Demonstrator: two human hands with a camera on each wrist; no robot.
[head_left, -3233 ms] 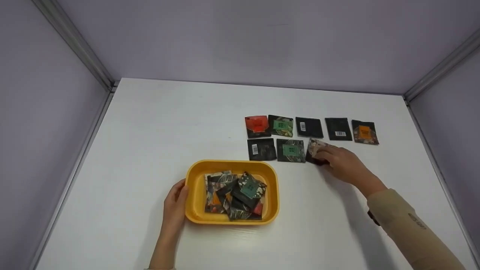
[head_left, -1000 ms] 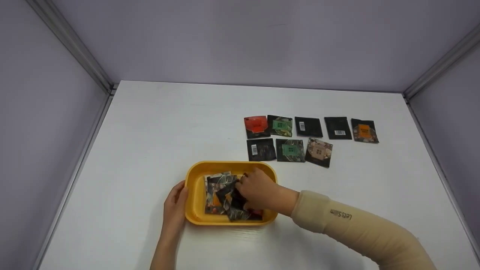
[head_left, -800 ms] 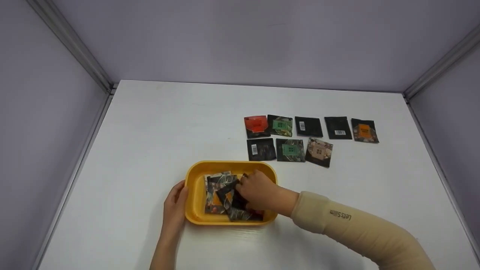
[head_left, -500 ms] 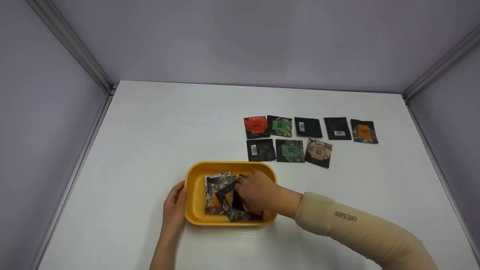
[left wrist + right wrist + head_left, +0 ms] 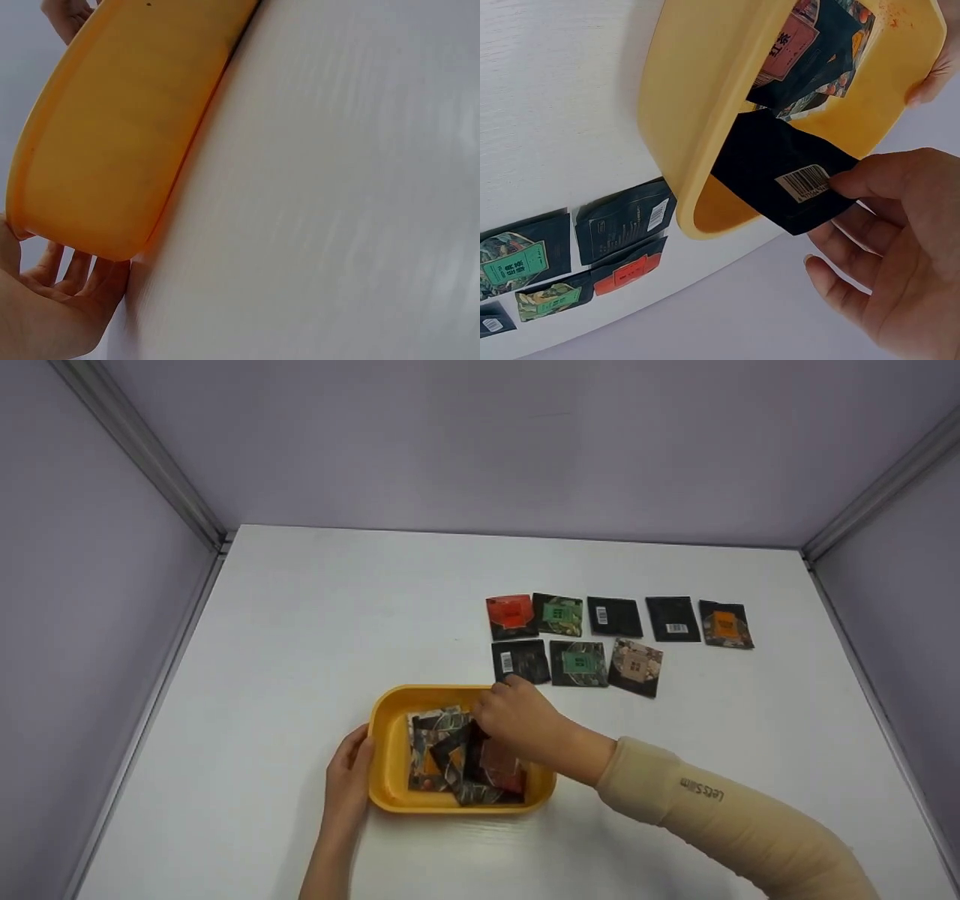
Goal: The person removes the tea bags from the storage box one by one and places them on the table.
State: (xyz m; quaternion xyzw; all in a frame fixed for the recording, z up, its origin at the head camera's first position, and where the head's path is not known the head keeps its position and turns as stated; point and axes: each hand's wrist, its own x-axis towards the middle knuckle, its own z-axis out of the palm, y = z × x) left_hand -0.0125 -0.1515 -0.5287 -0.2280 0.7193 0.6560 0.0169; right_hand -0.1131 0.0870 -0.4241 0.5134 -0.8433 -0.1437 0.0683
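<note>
In the head view, my left hand point(image 5: 349, 776) holds the left end of a yellow plastic tub point(image 5: 388, 757), thumb at the rim and fingers against the outer wall. Over the tub's far right corner, my right hand point(image 5: 517, 724) pinches a black tea sachet point(image 5: 784, 176), its barcode side showing in the right wrist view. That sachet is tilted at the tub's rim and mostly hidden by the hand from above. Several tea sachets point(image 5: 427, 754) lie overlapping inside the tub, including one with a red label point(image 5: 791, 46).
Beyond the tub, several tea sachets lie flat in two rows on the white table point(image 5: 315, 615). The back row runs from a red sachet point(image 5: 511, 616) to an orange-labelled one point(image 5: 725, 624); the front row ends with a pink-labelled one point(image 5: 636, 669). Walls enclose the table's back and sides.
My right hand has let go of the pink-labelled sachet in the front row, reached into the tub, and now lifts a black sachet towards its far rim. The left hand stays on the tub.
</note>
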